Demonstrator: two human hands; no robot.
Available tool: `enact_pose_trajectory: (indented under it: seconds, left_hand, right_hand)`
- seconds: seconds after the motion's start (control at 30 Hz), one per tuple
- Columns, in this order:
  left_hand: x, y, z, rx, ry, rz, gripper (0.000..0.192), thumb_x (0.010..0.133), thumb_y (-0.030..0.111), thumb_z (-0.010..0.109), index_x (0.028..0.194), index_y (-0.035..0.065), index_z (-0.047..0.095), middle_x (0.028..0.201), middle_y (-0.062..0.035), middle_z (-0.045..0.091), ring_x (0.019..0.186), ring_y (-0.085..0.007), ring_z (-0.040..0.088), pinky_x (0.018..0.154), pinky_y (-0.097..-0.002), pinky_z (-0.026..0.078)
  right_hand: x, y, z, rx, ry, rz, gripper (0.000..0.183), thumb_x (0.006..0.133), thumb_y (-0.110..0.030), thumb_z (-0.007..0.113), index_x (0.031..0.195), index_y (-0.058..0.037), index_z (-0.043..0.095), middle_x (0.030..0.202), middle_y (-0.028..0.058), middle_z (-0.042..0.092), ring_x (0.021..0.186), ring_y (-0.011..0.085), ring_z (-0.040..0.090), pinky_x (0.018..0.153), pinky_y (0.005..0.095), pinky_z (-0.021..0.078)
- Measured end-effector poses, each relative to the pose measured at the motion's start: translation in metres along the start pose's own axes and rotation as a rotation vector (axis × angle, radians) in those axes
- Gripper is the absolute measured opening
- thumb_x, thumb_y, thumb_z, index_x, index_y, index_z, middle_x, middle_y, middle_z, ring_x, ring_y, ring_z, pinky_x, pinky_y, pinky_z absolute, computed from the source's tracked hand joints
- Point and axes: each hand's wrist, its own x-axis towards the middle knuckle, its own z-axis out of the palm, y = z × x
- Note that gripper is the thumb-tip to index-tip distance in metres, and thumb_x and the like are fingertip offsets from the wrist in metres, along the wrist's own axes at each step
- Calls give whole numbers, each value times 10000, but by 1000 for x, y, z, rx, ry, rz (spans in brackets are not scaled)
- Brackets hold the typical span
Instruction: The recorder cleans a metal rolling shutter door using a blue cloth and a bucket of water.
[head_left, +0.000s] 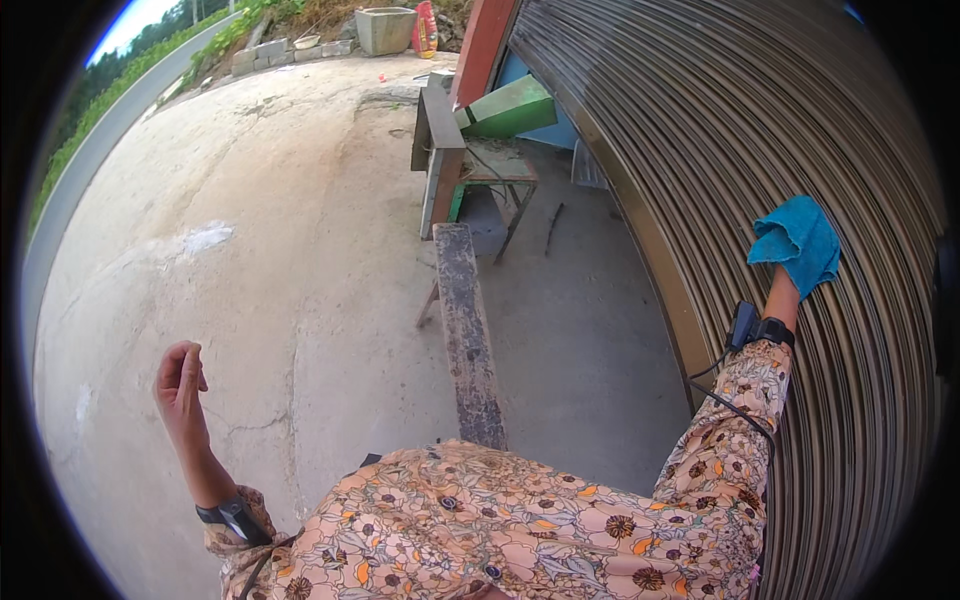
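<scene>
My right hand (782, 281) reaches out to the right with a blue cloth (806, 240) over it. The cloth hides the fingers and most of the palm, and it lies against the ribbed metal roller shutter (862, 337). Only the wrist and the heel of that hand show below the cloth. On the left, my left hand (181, 371) is raised over the concrete floor (247, 300), its fingers loosely curled in and the thumb against them. Nothing is visible in it, and it touches nothing.
A narrow, worn wooden bench (469, 330) stands before me. Beyond it are a small table (499, 169), a green box-shaped beam (510, 109) and a red post (480, 52). A concrete planter (385, 31) and a red-yellow sack (424, 30) stand farther back. A stick (554, 229) lies near the shutter.
</scene>
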Motion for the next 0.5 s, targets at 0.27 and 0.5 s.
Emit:
enact_pose_trajectory:
  seconds: [0.27, 0.5]
  left_hand:
    - [63, -12, 36, 154, 61, -85, 118, 857, 144, 542, 878, 37, 588, 638, 51, 433, 549, -26, 353, 493, -170, 273]
    - [177, -42, 88, 220, 77, -44, 128, 860, 157, 538, 880, 39, 585, 628, 51, 423, 540, -24, 336, 488, -170, 260]
  right_hand:
    - [-5, -51, 103, -22, -19, 61, 278, 725, -307, 596, 883, -80, 625, 788, 121, 578, 713, 282, 541, 606, 404, 423]
    - [9, -111, 185, -96, 1, 108, 277, 724, -312, 596, 865, -77, 631, 758, 120, 579, 681, 282, 544, 575, 408, 425]
